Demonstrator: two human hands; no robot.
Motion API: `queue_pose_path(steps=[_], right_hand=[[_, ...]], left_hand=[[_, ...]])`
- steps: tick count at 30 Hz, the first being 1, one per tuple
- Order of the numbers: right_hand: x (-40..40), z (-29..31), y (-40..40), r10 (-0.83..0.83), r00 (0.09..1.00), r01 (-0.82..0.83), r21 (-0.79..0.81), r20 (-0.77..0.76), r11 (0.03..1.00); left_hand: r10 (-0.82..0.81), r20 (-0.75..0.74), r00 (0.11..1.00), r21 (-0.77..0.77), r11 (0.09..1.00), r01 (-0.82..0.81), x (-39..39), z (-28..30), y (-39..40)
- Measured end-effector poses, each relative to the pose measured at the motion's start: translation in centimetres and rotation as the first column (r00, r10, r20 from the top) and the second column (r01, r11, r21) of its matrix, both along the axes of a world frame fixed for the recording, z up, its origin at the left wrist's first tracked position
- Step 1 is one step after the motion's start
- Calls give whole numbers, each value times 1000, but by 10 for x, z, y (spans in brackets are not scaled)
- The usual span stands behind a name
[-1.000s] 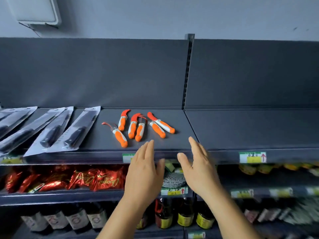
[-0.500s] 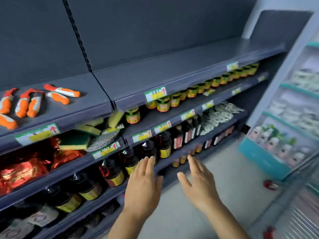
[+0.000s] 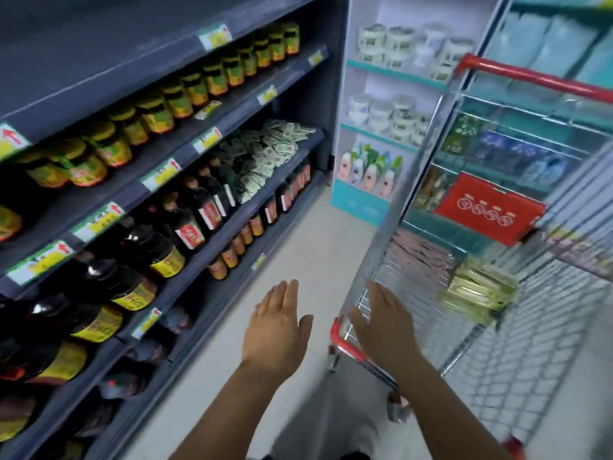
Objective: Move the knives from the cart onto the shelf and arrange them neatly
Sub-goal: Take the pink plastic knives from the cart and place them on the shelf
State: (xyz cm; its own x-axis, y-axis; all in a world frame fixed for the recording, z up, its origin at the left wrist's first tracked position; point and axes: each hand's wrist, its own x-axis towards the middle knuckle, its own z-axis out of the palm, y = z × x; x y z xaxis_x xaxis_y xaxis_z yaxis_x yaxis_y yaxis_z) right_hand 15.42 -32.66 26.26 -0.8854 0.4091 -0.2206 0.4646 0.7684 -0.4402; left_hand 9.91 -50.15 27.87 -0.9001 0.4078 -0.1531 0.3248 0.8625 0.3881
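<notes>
A wire shopping cart (image 3: 414, 227) with red trim stands on the right, its near corner just under my right hand (image 3: 384, 323). Inside it lie yellow-green flat packs (image 3: 477, 293) and a reddish pack farther in; I see no knife plainly. My left hand (image 3: 277, 330) hovers over the floor left of the cart, fingers straight and empty. My right hand is also flat and empty, over the cart's near rim. The grey shelf unit (image 3: 99, 78) fills the left; the orange knives on it are out of view.
Lower shelves hold jars with yellow labels (image 3: 185, 91), dark sauce bottles (image 3: 185, 220) and small sachets (image 3: 265, 151). A white-and-teal display (image 3: 381, 127) with tubs and bottles stands at the aisle's end. Pale floor (image 3: 298, 247) runs between shelf and cart.
The view has swung right and down, from the top shelf with the orange knives to the aisle and the cart. Both hands stay empty and spread in front of me.
</notes>
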Motion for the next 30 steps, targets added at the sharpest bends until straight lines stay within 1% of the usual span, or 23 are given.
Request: queue_pose_path(steps=[4, 6, 11, 15, 18, 21, 26, 30], right_hand=[[26, -20, 68, -78, 995, 80, -32, 56, 996], [38, -29, 96, -133, 988, 138, -62, 78, 989], [58, -49, 148, -261, 958, 274, -100, 122, 957], [61, -66, 178, -357, 916, 381, -118, 182, 917], [55, -78, 196, -417, 886, 449, -147, 203, 881], [39, -86, 211, -494, 850, 523, -173, 181, 835], [2, -102, 232, -599, 784, 620, -161, 166, 767], [-29, -121, 252, -639, 751, 660, -181, 165, 729]], left_hand=[[-89, 41, 995, -13, 996, 90, 13, -16, 74], [-165, 65, 984, -33, 985, 168, 20, -25, 107], [-301, 164, 940, -31, 950, 310, 22, -44, 165], [-389, 177, 904, -48, 914, 403, 6, -57, 204], [-430, 212, 877, -31, 894, 446, -12, -66, 232], [-471, 247, 847, -1, 874, 486, -36, -77, 258], [-501, 309, 808, -20, 846, 533, -78, -102, 298], [-518, 350, 780, -36, 825, 564, -105, -126, 325]])
